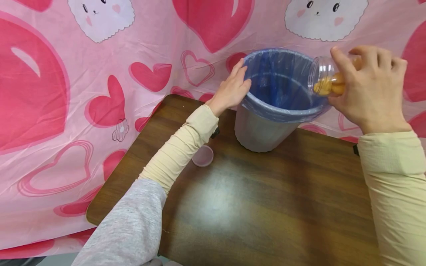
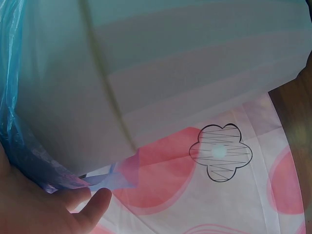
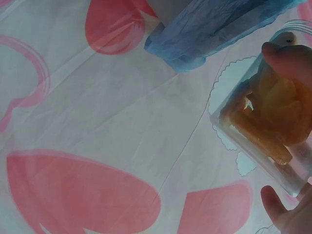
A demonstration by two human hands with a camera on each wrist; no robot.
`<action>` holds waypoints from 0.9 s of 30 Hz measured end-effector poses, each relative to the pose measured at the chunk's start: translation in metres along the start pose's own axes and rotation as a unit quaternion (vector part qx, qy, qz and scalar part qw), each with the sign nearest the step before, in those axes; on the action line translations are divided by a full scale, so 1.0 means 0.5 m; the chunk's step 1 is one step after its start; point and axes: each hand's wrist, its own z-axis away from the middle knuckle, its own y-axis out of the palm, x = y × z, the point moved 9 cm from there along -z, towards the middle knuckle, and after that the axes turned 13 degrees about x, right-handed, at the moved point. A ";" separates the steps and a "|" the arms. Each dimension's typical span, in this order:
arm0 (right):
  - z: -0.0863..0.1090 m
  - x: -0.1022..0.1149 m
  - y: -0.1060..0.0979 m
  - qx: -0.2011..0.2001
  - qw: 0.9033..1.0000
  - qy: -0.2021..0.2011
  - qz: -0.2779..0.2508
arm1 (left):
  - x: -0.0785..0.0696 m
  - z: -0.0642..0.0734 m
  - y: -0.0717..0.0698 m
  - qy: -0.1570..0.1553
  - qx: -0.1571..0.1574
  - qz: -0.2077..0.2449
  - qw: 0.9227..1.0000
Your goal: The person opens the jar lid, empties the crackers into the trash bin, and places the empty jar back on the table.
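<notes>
My right hand (image 1: 376, 85) grips a clear plastic jar (image 1: 325, 72) tipped on its side, its open mouth facing left over the bin's right rim. Orange-yellow pieces (image 3: 273, 102) lie inside the jar; some have gathered close to the mouth. At the bin's left rim, my left hand (image 1: 232, 88) holds the edge, with fingertips on the liner's outer side in the left wrist view. The trash bin (image 1: 263, 129) is whitish and stands on the table, lined with a translucent blue bag (image 1: 279, 87) folded over its rim.
A round, pale translucent lid (image 1: 202, 156) lies on the brown wooden table (image 1: 239, 199), beside my left forearm. Behind the table hangs a pink cloth (image 1: 153, 37) printed with hearts. The bin stands near the table's far edge.
</notes>
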 end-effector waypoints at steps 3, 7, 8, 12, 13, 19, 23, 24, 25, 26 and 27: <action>-0.001 0.003 0.001 0.001 1.000 -0.010 0.014 | 0.000 0.000 0.001 0.000 0.001 0.000 1.000; -0.001 0.015 -0.004 -0.021 0.998 -0.046 0.027 | -0.001 -0.001 0.001 0.000 0.001 0.000 1.000; -0.002 0.018 -0.006 -0.028 0.998 -0.055 0.030 | -0.001 -0.001 0.001 0.000 0.001 0.001 1.000; -0.001 0.031 -0.011 -0.048 0.994 -0.086 0.039 | 0.000 -0.002 0.000 0.000 -0.002 0.003 1.000; -0.002 0.033 -0.011 -0.046 0.994 -0.088 0.042 | 0.000 -0.002 0.000 0.000 -0.002 0.003 1.000; 0.002 0.048 -0.028 -0.076 0.989 -0.112 0.051 | 0.001 0.000 0.001 0.000 -0.003 0.008 1.000; 0.004 0.056 -0.040 -0.093 0.987 -0.122 0.049 | 0.001 0.000 0.000 0.000 -0.004 0.007 1.000; 0.004 0.058 -0.040 -0.089 0.987 -0.122 0.051 | 0.001 0.000 0.000 0.001 -0.004 0.007 1.000; 0.004 0.059 -0.041 -0.090 0.987 -0.123 0.052 | 0.000 0.000 0.000 0.002 -0.004 0.006 1.000; 0.004 0.060 -0.040 -0.089 0.987 -0.122 0.053 | -0.001 0.000 0.000 0.004 -0.004 0.005 1.000; 0.003 0.060 -0.039 -0.084 0.988 -0.120 0.054 | -0.001 0.000 0.000 0.005 -0.004 0.005 1.000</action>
